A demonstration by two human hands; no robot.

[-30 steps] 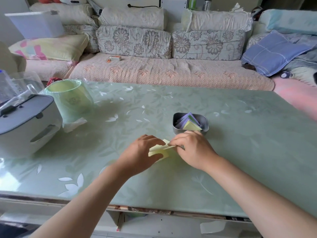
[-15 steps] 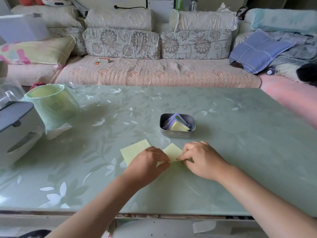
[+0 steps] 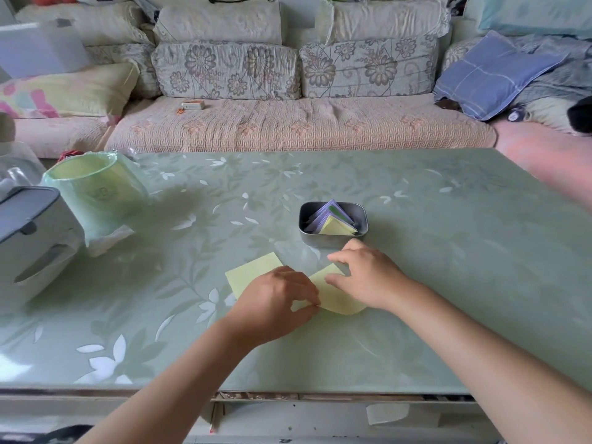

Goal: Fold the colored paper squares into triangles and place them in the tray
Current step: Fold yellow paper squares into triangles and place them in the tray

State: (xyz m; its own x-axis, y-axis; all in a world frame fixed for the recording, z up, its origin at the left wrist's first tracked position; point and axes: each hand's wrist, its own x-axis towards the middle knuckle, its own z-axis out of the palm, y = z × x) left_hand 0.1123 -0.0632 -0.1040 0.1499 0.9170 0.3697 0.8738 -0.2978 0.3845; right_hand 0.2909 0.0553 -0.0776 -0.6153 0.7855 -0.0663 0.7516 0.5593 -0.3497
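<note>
A yellow paper (image 3: 336, 299) lies partly folded on the green glass table (image 3: 448, 251), just in front of me. My left hand (image 3: 275, 302) pinches its near-left corner with curled fingertips. My right hand (image 3: 368, 277) rests on the paper's right side, with thumb and forefinger spread near the far corner. A second yellow square (image 3: 253, 270) lies flat to the left, partly under my left hand. Behind the hands stands a small metal tray (image 3: 333, 241) holding several purple triangles and one yellow triangle (image 3: 336, 227).
A green-lined bin (image 3: 96, 190) and a grey-white appliance (image 3: 32, 238) stand at the table's left. A sofa with cushions (image 3: 288, 123) runs behind the table. The table's near edge is just below my forearms.
The camera view has drawn closer. My right hand has loosened from a pinch and spread over the paper, and my left hand has slid to the paper's near corner. The second yellow square came into view.
</note>
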